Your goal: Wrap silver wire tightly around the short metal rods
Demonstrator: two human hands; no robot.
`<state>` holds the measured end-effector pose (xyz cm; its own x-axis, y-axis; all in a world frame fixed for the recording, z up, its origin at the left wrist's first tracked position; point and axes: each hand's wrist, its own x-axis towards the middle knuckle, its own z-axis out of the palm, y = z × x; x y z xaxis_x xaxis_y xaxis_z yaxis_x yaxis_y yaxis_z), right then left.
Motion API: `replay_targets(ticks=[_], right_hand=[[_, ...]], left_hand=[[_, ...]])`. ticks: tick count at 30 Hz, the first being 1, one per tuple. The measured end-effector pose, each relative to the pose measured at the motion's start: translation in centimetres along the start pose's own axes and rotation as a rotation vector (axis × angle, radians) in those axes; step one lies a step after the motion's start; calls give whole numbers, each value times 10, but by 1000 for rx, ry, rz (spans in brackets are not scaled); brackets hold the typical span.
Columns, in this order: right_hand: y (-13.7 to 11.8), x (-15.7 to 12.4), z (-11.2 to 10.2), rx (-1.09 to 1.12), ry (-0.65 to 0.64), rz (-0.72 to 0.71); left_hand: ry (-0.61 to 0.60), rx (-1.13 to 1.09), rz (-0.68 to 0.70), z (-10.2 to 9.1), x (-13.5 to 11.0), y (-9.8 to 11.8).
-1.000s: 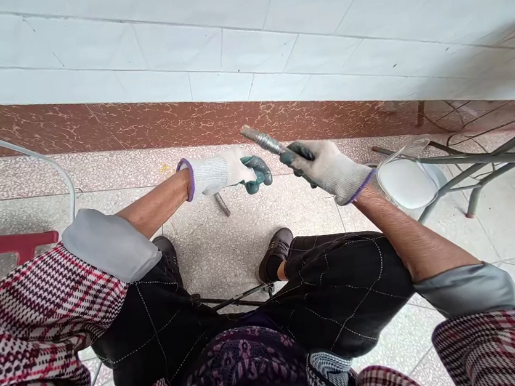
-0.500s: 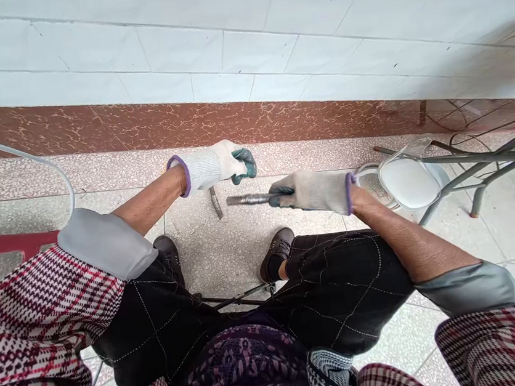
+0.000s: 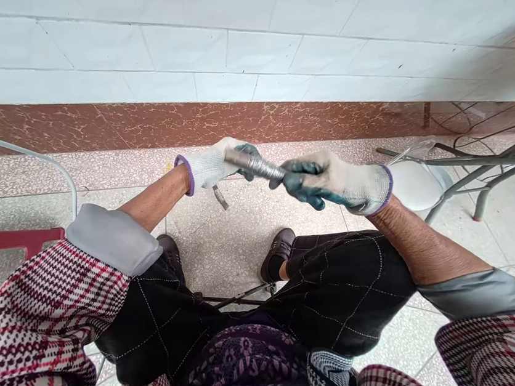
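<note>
Speckled terrazzo floor (image 3: pixel 226 246), white-tiled wall (image 3: pixel 220 30) with brown skirting (image 3: pixel 138 123), and above the knees (image 3: pixel 342 282) the right hand (image 3: pixel 330 181) is clamped round a grey metal rod (image 3: pixel 257 165) whose tip meets the left hand (image 3: pixel 212 164), itself fisted on a small bent metal strip (image 3: pixel 219 197).

- My right hand (image 3: pixel 330 181), in a white glove with dark green fingers, grips a grey metal rod (image 3: pixel 254 165) by its lower end.
- The rod tilts up to the left, and its tip lies against my left hand (image 3: pixel 210 164).
- My left hand is fisted, and a short bent metal piece (image 3: pixel 219 197) sticks out below it.
- Both hands hang above the speckled floor (image 3: pixel 226 246), over my 2 shoes (image 3: pixel 277 254).
</note>
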<state>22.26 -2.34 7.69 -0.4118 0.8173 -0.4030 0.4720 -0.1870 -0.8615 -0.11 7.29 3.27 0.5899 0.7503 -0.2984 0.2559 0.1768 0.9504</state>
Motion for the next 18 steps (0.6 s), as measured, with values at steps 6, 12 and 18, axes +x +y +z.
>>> replay_targets(ticks=[6,12,18], right_hand=[[33,27,-10,-642,-25,172],[39,32,-31,-294,509,37],[8,7,-13,213,408,-214]], left_hand=[[-68,80,5,2,-7,6],[70,-197,26,4,-1,5],[-92,-133,-22,13,-3,1]])
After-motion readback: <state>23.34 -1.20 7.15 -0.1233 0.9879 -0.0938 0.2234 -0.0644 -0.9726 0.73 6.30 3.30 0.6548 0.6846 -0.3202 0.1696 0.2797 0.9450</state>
